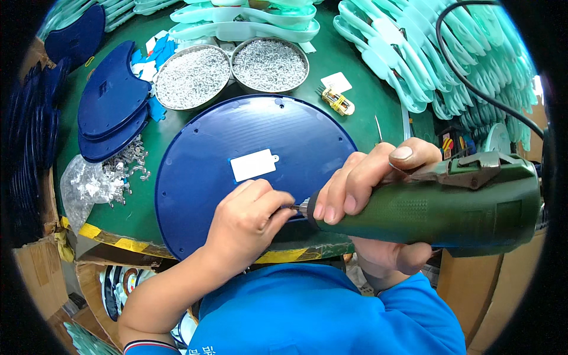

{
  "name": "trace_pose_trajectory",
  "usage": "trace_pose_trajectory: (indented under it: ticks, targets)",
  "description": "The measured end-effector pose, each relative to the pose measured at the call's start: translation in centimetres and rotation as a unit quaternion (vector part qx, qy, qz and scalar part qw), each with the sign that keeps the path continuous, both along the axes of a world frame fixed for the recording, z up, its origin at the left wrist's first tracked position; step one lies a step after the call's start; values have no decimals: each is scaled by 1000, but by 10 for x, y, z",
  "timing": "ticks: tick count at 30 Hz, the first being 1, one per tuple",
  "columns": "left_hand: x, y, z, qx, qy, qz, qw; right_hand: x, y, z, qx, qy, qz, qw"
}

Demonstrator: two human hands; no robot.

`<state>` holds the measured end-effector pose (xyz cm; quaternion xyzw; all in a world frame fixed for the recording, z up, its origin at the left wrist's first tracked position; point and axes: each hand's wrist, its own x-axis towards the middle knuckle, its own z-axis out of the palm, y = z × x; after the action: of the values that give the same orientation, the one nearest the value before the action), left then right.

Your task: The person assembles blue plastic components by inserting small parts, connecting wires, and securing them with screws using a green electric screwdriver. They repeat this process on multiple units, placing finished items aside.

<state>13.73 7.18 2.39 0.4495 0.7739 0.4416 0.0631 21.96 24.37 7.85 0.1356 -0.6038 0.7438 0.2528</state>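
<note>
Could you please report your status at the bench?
Right grip closed around green power driver; left grip closed at its metal nose, contents unclear. Dark blue panel below; white tag on it, apart from the nose.

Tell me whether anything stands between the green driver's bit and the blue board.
The left hand does, pinching at the tip of the bit, over the blue board. Nothing else visible stands between, though its grip hides that spot.
</note>
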Motion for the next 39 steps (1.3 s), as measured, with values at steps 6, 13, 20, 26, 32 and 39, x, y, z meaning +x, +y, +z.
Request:
trace_pose_trajectory:
  ticks: [6, 13, 20, 26, 32, 39]
  targets:
    - [-12, 0, -8, 54, -2, -48, 997, 13, 5, 6, 5, -128, -21, 992]
    - [-34, -1, -13, -10, 103, -167, 981, -3, 14, -6, 55, -108, 52, 991]
    - [-53, -9, -17, 12, 125, -190, 974, -37, -10, -11, 2, 90, 132, 987]
    - [-58, -43, -18, 11, 95, -174, 980, -52, -30, -20, -11, 122, 199, 972]
    - [-61, -63, -24, 8, 89, -174, 981, -49, -30, -14, 21, -34, 259, 965]
    - [-62, -57, -15, -7, 98, -210, 973, -53, -53, -23, -107, -21, 230, 967]
